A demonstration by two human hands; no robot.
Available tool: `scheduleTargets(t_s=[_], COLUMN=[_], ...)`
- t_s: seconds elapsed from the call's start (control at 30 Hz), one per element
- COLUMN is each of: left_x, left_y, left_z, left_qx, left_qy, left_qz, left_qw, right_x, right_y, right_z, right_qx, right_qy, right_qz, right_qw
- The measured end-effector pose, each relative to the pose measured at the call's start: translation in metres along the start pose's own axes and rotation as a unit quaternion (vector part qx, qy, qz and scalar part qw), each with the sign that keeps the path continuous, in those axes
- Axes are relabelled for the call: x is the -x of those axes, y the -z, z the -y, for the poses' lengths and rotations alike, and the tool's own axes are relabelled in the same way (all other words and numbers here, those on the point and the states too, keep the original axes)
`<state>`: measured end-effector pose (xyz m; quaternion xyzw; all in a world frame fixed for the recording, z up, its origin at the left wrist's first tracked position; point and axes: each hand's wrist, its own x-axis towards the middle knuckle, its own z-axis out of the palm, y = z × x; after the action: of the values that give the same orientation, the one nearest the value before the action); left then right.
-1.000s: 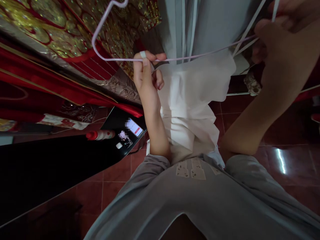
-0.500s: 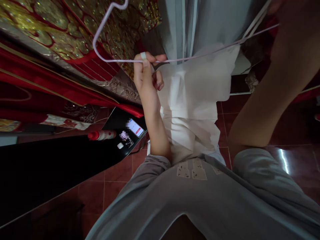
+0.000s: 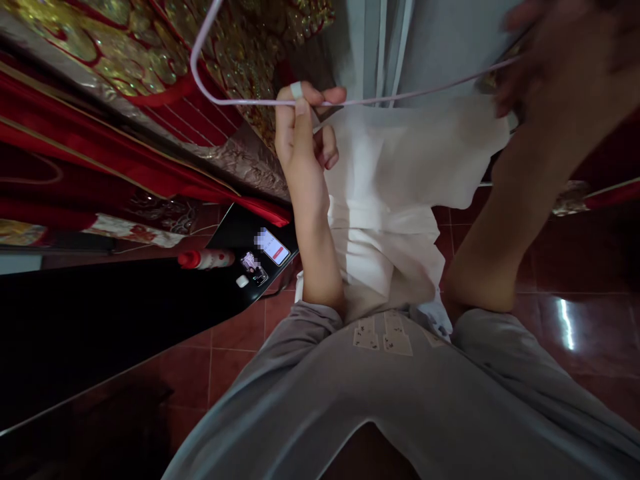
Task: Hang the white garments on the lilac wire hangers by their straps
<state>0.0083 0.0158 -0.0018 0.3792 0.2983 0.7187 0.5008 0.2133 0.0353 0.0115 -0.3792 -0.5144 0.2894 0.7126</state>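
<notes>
My left hand [image 3: 307, 130] pinches the long bar of a thin pale-pink clothes hanger [image 3: 207, 40], a white band round one finger. The hanger's bent corner juts out to the left of that hand, and its bar runs right towards my right hand [image 3: 555, 60]. Dark and smeared by motion, my right hand is at the upper right, around the bar's far end; its finger grip is unclear. Beneath the bar, a white garment [image 3: 400, 153] hangs down in front of my body.
Red and gold sequined garments [image 3: 95, 53] hang on the left. A black table [image 3: 125, 320] holds a red-capped bottle [image 3: 207, 259], a lit phone [image 3: 275, 247], another phone-like item [image 3: 254, 268] and a small white case [image 3: 242, 281]. Grey panels [image 3: 450, 40] stand ahead, above a red tiled floor [image 3: 555, 260].
My right hand has come further into view, moving left and down along the hanger's far end. The white straps seen there earlier no longer show. My left hand keeps its pinch, slightly higher and further right.
</notes>
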Motion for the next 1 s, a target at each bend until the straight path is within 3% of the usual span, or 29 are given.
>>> scheduleTargets(t_s=[0.1,0.23,0.3,0.5,0.63,0.73,0.9,1.0], left_x=[0.000,0.000,0.000,-0.008,-0.016,-0.019,-0.030,-0.046], left_y=[0.002,0.004,0.005,0.029,0.051,0.048,0.025,0.024], left_z=[0.000,0.001,0.000,-0.014,-0.024,-0.034,-0.056,-0.067], left_qx=[-0.002,0.010,0.011,-0.016,-0.125,-0.207,-0.197,-0.193], left_qy=[0.000,0.012,0.016,-0.095,-0.204,-0.250,-0.178,-0.146], left_qz=[0.018,0.049,0.036,-0.173,-0.237,-0.191,-0.088,0.014], left_qw=[1.000,0.999,0.999,0.980,0.942,0.926,0.960,0.970], right_x=[0.016,0.018,0.015,0.011,0.013,0.013,0.016,0.017], right_y=[-0.021,-0.014,-0.007,-0.003,-0.008,-0.012,-0.012,-0.008], right_z=[-0.010,-0.033,-0.037,-0.024,-0.028,-0.033,-0.030,-0.029], right_qx=[0.040,0.099,0.096,0.059,0.045,0.031,0.070,0.089], right_qy=[0.073,0.125,0.139,0.147,0.151,0.159,0.147,0.142], right_qz=[0.025,0.011,-0.003,0.037,0.020,0.008,0.006,0.015], right_qw=[0.996,0.987,0.986,0.987,0.987,0.987,0.987,0.986])
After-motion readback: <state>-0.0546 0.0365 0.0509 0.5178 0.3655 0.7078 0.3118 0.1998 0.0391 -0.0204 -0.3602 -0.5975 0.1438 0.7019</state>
